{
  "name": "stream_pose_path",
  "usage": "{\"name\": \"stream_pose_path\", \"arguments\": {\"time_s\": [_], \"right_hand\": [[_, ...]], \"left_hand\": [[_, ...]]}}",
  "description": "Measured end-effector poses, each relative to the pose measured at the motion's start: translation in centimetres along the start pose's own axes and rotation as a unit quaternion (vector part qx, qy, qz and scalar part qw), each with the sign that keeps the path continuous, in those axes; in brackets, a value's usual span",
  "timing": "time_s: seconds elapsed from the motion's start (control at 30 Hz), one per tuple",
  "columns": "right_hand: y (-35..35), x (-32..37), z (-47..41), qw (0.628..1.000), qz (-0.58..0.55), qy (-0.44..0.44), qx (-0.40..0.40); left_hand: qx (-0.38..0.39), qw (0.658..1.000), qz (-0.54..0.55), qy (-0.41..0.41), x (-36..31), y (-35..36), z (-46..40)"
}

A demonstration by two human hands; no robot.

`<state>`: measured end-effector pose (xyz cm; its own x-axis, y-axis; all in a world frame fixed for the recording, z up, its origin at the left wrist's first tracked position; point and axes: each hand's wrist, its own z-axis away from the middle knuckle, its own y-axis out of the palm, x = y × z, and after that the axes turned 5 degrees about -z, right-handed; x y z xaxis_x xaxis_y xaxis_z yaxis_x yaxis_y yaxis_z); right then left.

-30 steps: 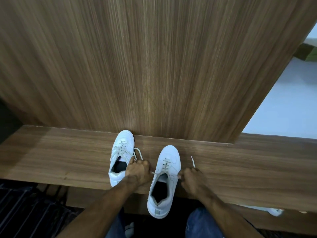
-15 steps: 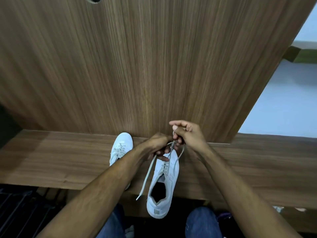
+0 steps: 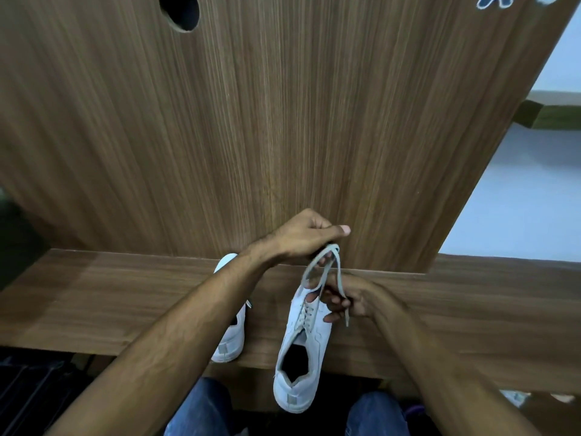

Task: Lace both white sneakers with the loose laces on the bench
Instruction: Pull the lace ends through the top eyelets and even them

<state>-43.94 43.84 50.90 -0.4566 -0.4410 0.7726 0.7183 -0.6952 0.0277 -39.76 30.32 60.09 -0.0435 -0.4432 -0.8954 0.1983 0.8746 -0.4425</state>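
Two sneakers sit at the lower middle of the frame. On the nearer sneaker [image 3: 303,350], heel hanging over the front edge, we see the lace [image 3: 323,265] already crossed through the eyelets, so we judge only the knot remains. Our left hand [image 3: 306,236] lifts a loop of it; our right hand [image 3: 345,302] pinches the loose end beside the toe. The other sneaker [image 3: 231,338], half hidden by our left forearm, looks laced. The surface [image 3: 94,297] is brown wood-grain, backed by a tall matching panel [image 3: 251,121] with a round hole [image 3: 180,11] at upper left.
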Motion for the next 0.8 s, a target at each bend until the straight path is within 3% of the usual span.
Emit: {"name": "stream_pose_path", "arguments": {"time_s": [0.17,0.3,0.5,0.63,0.7,0.8], "right_hand": [[-1.7,0.9,0.3,0.995,-0.077,-0.009,-0.06],[-2.7,0.7,-0.2,0.997,-0.056,-0.007,-0.05],[-2.2,0.7,-0.4,0.984,-0.115,-0.132,-0.038],[-1.4,1.0,0.0,0.983,-0.093,-0.158,0.017],[-1.2,0.9,0.0,0.983,-0.091,-0.162,0.014],[-1.3,0.5,-0.1,0.983,-0.077,-0.162,-0.035]], "left_hand": [[-0.045,0.997,0.048,0.048,-0.2,-0.9,0.0],[-0.091,0.99,0.079,0.066,-0.5,-1.8,0.0],[-0.103,0.986,0.117,0.065,-0.5,-2.5,-0.4],[-0.141,0.976,0.154,0.063,-0.2,-2.6,-1.1],[-0.174,0.973,0.146,0.05,0.9,-2.6,-1.5],[-0.208,0.977,0.044,0.014,4.9,-2.5,-1.9]]}}
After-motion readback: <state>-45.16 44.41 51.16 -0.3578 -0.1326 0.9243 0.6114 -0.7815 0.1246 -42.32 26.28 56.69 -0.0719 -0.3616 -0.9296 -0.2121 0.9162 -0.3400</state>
